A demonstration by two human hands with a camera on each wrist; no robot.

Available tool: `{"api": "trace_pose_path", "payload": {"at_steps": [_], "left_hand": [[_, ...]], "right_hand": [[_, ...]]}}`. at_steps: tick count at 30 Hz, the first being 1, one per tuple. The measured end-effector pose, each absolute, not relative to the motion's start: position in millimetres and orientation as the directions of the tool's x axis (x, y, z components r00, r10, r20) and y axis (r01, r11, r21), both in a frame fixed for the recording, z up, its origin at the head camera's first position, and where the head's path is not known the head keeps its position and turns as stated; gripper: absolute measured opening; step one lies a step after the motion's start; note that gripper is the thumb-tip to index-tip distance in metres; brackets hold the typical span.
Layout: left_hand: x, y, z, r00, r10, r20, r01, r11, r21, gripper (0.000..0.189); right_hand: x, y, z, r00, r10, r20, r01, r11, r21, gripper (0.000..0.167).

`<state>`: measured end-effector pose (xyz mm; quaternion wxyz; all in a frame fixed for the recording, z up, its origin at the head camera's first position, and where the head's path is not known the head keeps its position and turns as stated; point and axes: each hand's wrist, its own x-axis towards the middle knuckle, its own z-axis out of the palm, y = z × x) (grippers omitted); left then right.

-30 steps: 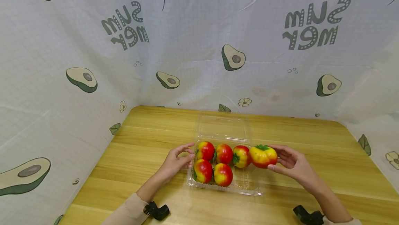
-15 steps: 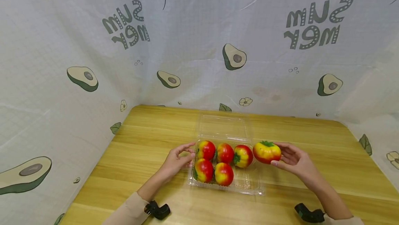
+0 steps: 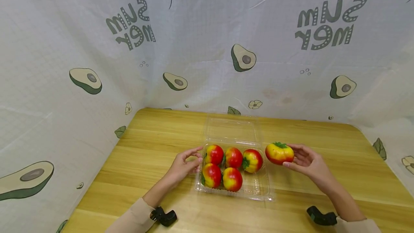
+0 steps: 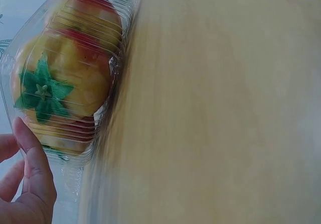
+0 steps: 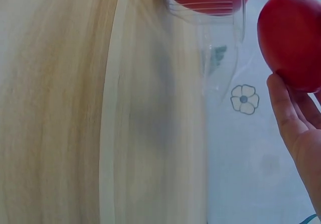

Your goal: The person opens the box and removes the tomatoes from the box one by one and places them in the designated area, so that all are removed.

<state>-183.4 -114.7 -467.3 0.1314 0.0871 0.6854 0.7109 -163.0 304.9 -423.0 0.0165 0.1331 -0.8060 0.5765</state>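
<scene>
My right hand grips a red and yellow persimmon, green calyx up, between thumb and fingers. It is raised over the right edge of a clear plastic box; the right wrist view shows the fruit's red underside above the table. Several more persimmons lie in the box, such as the one at the front left, three along the back row and two in front. At the box's left rim, my left hand holds the edge with thumb and fingers. The left wrist view shows a persimmon through the ribbed wall.
The box's transparent lid lies folded back behind it. Under everything is a wooden table. A white cloth with avocado prints hangs behind and along both sides. Black wrist mounts sit on both forearms.
My right hand has moved right and slightly away from me with the persimmon, which no longer overlaps the back-right persimmon in the box. The left hand stays at the rim.
</scene>
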Motion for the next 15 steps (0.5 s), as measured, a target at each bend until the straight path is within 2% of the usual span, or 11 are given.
{"api": "trace_pose_path", "payload": {"at_steps": [15], "left_hand": [[-185, -115, -470, -0.951, 0.306, -0.044, -0.051, -0.015, 0.999, 0.048]], "right_hand": [[-177, 310, -425, -0.972, -0.163, 0.169, -0.217, 0.353, -0.91, 0.049]]}}
